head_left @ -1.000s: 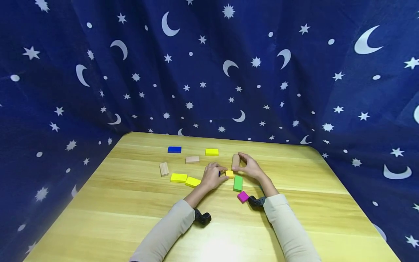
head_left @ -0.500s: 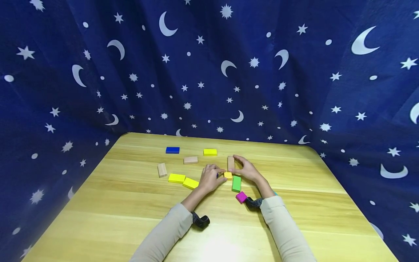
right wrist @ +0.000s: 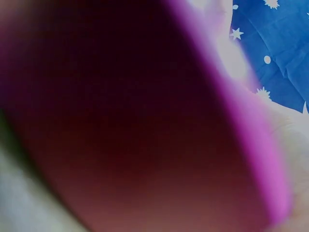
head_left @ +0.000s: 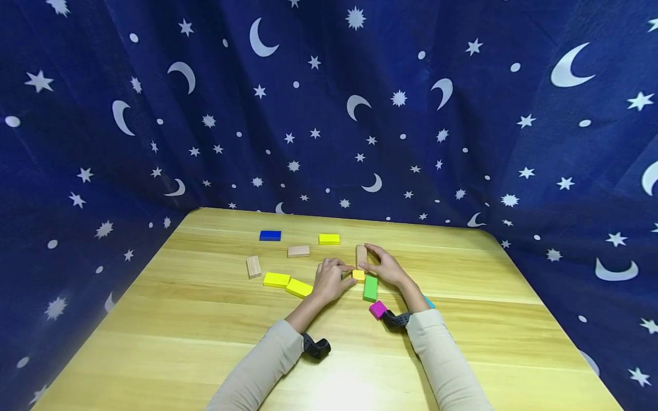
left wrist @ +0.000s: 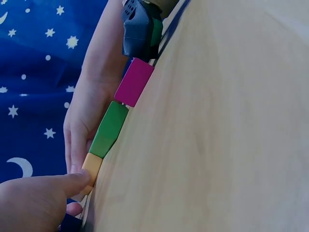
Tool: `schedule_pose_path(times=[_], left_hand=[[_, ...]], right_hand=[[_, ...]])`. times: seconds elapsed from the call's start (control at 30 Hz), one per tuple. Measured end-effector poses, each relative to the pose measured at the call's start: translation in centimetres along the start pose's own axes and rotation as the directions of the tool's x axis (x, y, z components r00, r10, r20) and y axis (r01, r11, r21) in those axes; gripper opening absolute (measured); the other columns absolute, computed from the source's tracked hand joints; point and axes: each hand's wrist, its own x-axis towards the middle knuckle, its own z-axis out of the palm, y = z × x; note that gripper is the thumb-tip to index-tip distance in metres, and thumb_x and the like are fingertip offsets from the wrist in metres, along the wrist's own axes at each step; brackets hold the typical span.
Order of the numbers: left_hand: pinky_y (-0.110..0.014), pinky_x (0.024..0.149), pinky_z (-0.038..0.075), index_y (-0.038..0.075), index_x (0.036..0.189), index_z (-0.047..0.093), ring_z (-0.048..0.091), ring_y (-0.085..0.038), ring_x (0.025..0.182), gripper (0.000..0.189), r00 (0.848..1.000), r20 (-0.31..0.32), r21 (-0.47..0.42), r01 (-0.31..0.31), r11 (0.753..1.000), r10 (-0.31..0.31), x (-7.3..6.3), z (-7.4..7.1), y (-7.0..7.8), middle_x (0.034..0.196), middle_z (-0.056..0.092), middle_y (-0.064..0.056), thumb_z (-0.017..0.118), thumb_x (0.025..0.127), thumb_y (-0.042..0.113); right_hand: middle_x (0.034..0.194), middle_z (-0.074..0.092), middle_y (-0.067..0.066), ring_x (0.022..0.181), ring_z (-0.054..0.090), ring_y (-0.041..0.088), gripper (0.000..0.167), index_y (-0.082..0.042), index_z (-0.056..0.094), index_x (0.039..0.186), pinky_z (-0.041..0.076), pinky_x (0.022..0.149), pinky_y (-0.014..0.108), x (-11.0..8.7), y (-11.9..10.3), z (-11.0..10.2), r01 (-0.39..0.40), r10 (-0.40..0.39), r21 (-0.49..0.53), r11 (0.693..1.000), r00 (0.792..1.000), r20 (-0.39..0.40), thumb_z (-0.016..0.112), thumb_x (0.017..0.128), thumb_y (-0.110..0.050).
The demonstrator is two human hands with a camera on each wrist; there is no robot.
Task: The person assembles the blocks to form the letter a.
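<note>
My left hand [head_left: 329,279] pinches an orange block [head_left: 358,276] between thumb and index finger. In the left wrist view, the thumb presses on that orange block [left wrist: 92,166]. My right hand [head_left: 388,267] holds a plain wooden block [head_left: 362,257] by its ends, right behind the orange one. A green block [head_left: 370,289] lies close to the orange block's near right corner. Beyond it is a magenta block [head_left: 378,310], beside the right wrist camera. A dark, blurred magenta block [right wrist: 145,121] fills most of the right wrist view. A dark blue block [left wrist: 71,223] is mostly hidden by the left hand.
Two yellow blocks [head_left: 276,279] lie left of the left hand. Farther back are another yellow block [head_left: 329,239], a blue block [head_left: 270,236] and two plain wooden blocks [head_left: 299,252]. A light blue block [head_left: 429,302] shows partly behind the right forearm. A starry curtain [head_left: 329,114] borders the table.
My right hand has brought the wooden block left and slightly nearer, straightening it behind the orange block. The left hand stays on the orange block. The head view has shifted slightly.
</note>
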Motion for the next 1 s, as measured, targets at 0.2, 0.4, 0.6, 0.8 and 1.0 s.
schedule_pose_path(times=[0.2, 0.4, 0.6, 0.8, 1.0], left_hand=[[-0.035, 0.088, 0.034, 0.017, 0.116, 0.066, 0.046, -0.019, 0.099, 0.040, 1.000, 0.012, 0.034, 0.012, 0.999, -0.012, -0.03, 0.12, 0.49, 0.109, 0.059, -0.001, 0.066, 0.084, 0.041], [-0.037, 0.088, 0.034, 0.017, 0.114, 0.067, 0.046, -0.018, 0.099, 0.041, 1.000, -0.011, 0.073, 0.013, 0.997, -0.012, -0.05, 0.47, 0.67, 0.108, 0.059, 0.001, 0.065, 0.083, 0.044], [-0.037, 0.089, 0.034, 0.018, 0.113, 0.067, 0.047, -0.017, 0.098, 0.041, 1.000, -0.025, 0.091, 0.006, 0.996, -0.004, 0.06, 0.72, 0.82, 0.109, 0.059, 0.002, 0.065, 0.083, 0.045], [-0.036, 0.087, 0.034, 0.018, 0.114, 0.066, 0.046, -0.017, 0.098, 0.041, 1.000, -0.019, 0.096, 0.000, 0.995, 0.001, 0.11, 0.67, 0.89, 0.109, 0.059, 0.002, 0.064, 0.083, 0.046], [-0.037, 0.092, 0.036, 0.015, 0.115, 0.067, 0.048, -0.020, 0.105, 0.043, 0.998, -0.049, 0.035, -0.026, 0.999, 0.028, 0.03, 0.38, 0.66, 0.111, 0.059, -0.003, 0.065, 0.083, 0.044]], right_hand=[[0.144, 0.032, 0.020, 0.132, 0.025, 0.036, 0.065, -0.001, 0.034, 0.141, 0.021, 0.106, 0.050, -0.01, -0.09, 0.07, -0.010, 0.010, 0.013, 1.000, 1.000, -0.007, 0.064, 0.088, -0.024], [0.143, 0.032, 0.020, 0.133, 0.024, 0.035, 0.064, -0.002, 0.035, 0.141, 0.019, 0.107, 0.049, 0.08, 0.25, 0.18, -0.010, 0.011, 0.026, 1.000, 1.000, -0.014, 0.064, 0.088, -0.023], [0.144, 0.032, 0.020, 0.133, 0.024, 0.035, 0.064, -0.002, 0.034, 0.141, 0.018, 0.107, 0.049, 0.05, 0.22, 0.12, -0.010, 0.011, 0.022, 1.000, 1.000, -0.017, 0.064, 0.088, -0.024], [0.144, 0.032, 0.020, 0.133, 0.024, 0.036, 0.064, -0.001, 0.034, 0.141, 0.018, 0.107, 0.050, -0.11, 0.01, -0.03, -0.002, 0.002, 0.009, 1.000, 1.000, -0.025, 0.063, 0.089, -0.024], [0.144, 0.033, 0.018, 0.132, 0.027, 0.034, 0.060, -0.003, 0.034, 0.142, 0.020, 0.107, 0.049, -0.43, 0.36, 0.06, 0.053, -0.051, 0.045, 0.998, 0.998, -0.046, 0.060, 0.091, -0.023]])
